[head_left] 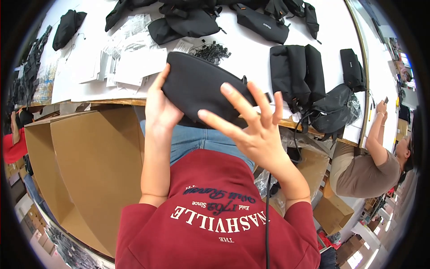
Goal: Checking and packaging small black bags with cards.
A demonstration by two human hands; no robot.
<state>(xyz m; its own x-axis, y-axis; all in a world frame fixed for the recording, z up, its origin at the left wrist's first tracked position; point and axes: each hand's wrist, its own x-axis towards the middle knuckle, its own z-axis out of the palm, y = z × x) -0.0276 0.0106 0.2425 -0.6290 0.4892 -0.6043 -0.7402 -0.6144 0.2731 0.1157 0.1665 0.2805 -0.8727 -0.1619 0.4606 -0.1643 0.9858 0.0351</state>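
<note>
A black fabric zip pouch [192, 83] is held up in front of my lap, near the table's front edge. My left hand [161, 110] grips its left end, with the thumb along the side and the other fingers hidden behind it. My right hand [260, 132] is spread open over the pouch's right part. Whether those fingertips touch the fabric, I cannot tell. Just beyond the pouch lie a heap of small black cords [212, 53] and a stack of white paper sheets [139, 67].
Several black pouches [264, 28] lie across the white table [251, 58], with more upright ones [289, 76] to the right. A large cardboard box [96, 166] stands at my left. At far right a person [369, 172] works by another white surface. A black cable [268, 215] hangs over my shirt.
</note>
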